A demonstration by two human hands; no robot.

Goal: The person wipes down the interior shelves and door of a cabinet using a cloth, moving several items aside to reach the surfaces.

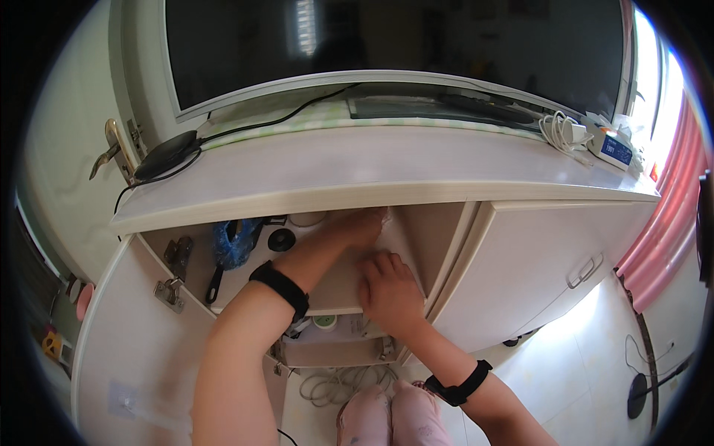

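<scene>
My left hand point(366, 226) reaches deep into the open cabinet, over the upper shelf point(338, 293). Its fingers look closed, with a small whitish bit point(387, 216) beside them; shadow and the top edge hide most of what they grip. Nearer the shelf's front right, my right hand point(392, 291) rests palm down with its fingers loosely bent and apart, and nothing shows in it. Left of my arms lie a blue plastic-wrapped bundle point(235, 244), a black handle point(214, 285) and a round black disc point(281, 239).
The left cabinet door point(149, 334) hangs open; the right door point(476, 282) is closed. Below, a lower compartment holds a small green-topped round container point(325, 322). Coiled cable point(338, 386) lies on the floor. A television point(394, 44) and a white charger cable point(565, 136) are above.
</scene>
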